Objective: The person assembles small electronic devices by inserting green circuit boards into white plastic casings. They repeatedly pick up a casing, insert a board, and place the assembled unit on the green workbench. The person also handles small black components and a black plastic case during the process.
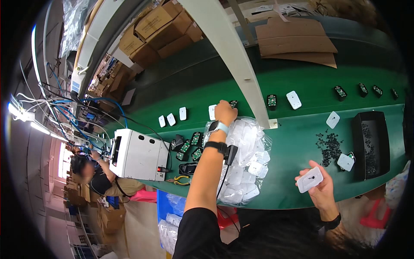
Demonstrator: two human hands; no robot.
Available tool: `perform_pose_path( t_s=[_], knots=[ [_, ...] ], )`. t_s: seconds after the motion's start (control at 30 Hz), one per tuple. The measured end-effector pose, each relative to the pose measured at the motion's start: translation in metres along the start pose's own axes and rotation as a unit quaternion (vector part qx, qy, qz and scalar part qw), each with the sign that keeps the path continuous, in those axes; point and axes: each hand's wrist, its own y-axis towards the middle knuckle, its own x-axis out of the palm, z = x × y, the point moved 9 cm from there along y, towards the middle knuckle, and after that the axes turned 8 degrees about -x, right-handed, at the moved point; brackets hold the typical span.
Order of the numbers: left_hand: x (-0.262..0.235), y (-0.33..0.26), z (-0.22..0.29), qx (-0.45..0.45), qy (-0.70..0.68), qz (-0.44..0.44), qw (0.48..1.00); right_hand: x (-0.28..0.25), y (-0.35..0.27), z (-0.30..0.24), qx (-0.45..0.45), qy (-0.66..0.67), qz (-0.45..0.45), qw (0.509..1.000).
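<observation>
Well, co-worker: a person (92, 172) in a dark top at the far left, beyond the near things
White machine: a boxy casing (140, 155) on the green worktop (289, 151), a black cable beside it
Pliers: a yellow-handled pair (181, 180) lying near the machine's right side
Circuit-board housings: a cluster of black cases (184, 146) with green boards showing, right of the machine
Loose covers: three white plates (183, 113) in a row behind the cluster, another (212, 112) just beside the left hand
Left hand: reaching far across (226, 112), fingers bent down next to a black housing (233, 103); whether they pinch it I cannot tell
Clear bag: a crinkled plastic bag (266, 144) filled with white covers, right of the left forearm
Right hand: palm up (317, 183), thumb and fingers closed about the edges of a slotted white cover (309, 180), held above the worktop's near edge
Screws: a loose heap of small black ones (330, 149) behind the right hand
Black tray: an open box (382, 142) at the far right, with more small dark pieces inside
</observation>
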Motion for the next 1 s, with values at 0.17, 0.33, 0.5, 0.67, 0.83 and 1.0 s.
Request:
perform_pose_path(
  t_s=[0.17,0.33,0.5,0.67,0.83,1.0],
  knots=[
    [-0.079,-0.095,-0.005,0.028,-0.319,-0.033,0.947,-0.004,-0.002,-0.004,0.007,0.000,0.024,1.000],
    [-0.106,-0.244,0.015,0.023,-0.580,-0.192,0.792,0.016,0.009,-0.009,0.003,0.016,-0.030,0.999],
    [-0.074,-0.334,0.033,0.000,-0.694,-0.326,0.642,0.048,0.004,0.004,0.036,0.026,-0.099,0.994],
    [-0.072,-0.354,0.059,0.053,-0.721,-0.304,0.621,0.049,-0.010,0.000,0.000,-0.024,-0.094,0.995],
    [-0.068,-0.359,0.062,0.016,-0.708,-0.294,0.642,0.047,-0.018,-0.010,-0.052,-0.094,-0.085,0.991],
    [-0.073,-0.363,0.078,0.056,-0.657,-0.286,0.695,0.039,-0.025,-0.018,-0.060,-0.160,-0.068,0.983]
  ],
)
